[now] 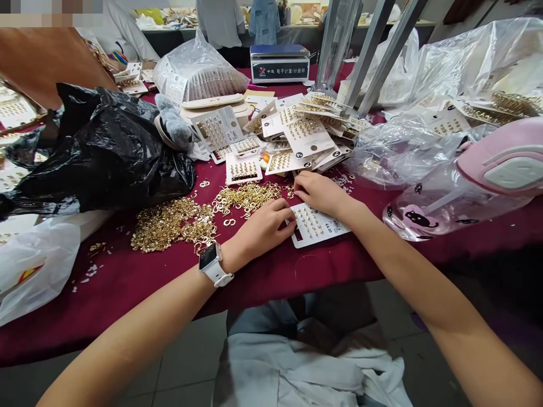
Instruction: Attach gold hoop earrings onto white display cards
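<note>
"What fills the worktable (pixel 331 265)?"
"Draped in burgundy cloth (pixel 263 288), it bears a mound of small gold-toned pieces (pixel 165 229) beside a pile of curved gold-toned pieces (pixel 248 195), a white jewelry card (pixel 314 226) near its front edge."
"And around them?"
"A black plastic bag (pixel 110 147) at left, a pink-lidded bottle (pixel 449 198) at right; behind, heaped earring cards (pixel 309 135) and a digital counting scale (pixel 280 68)."

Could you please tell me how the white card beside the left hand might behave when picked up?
The white card would probably be fairly stiff, since it lies flat on the cloth. It looks thin, so likely light. Its rows of gold studs might snag.
</note>
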A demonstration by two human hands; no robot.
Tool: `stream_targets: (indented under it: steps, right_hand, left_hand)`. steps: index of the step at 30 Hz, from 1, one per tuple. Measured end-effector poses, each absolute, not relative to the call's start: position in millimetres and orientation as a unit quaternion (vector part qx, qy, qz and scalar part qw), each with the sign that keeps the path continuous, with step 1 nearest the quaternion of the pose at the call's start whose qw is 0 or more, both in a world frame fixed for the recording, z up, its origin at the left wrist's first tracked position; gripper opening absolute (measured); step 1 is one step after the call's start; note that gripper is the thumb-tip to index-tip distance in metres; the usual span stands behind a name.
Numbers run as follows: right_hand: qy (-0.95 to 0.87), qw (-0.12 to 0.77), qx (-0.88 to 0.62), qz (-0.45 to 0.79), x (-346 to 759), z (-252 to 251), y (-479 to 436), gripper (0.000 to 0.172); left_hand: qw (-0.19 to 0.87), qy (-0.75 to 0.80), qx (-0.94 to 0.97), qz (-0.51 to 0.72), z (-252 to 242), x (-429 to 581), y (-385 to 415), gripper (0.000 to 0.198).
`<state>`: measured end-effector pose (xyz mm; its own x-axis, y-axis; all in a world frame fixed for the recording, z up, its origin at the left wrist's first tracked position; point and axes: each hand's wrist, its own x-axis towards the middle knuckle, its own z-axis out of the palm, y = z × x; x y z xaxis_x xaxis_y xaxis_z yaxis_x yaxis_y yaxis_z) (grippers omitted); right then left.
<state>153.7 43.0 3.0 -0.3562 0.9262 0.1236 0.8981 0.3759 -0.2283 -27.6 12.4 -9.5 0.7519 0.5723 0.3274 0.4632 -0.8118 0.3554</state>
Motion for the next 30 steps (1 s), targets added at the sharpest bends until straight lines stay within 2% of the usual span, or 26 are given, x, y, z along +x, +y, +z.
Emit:
stream_targets:
  steps: [6,10,30]
  right_hand:
    - [-0.837,0.155,-0.515,0.103,163.5,3.7,46.0,0.011]
    - [-0.834,0.153,-0.519,0.111,165.7,5.1,47.3,0.016]
    - [-0.844,0.147,-0.51,0.079,164.8,6.4,45.7,0.012]
  left_hand:
    - [0.172,0.281,0.918,0.22,-10.0,-30.2,16.4,0.014]
    - [0.146,0.28,0.927,0.202,-8.4,-30.4,15.3,0.017]
    - [0.113,0.273,0.941,0.168,-6.5,-30.1,12.9,0.023]
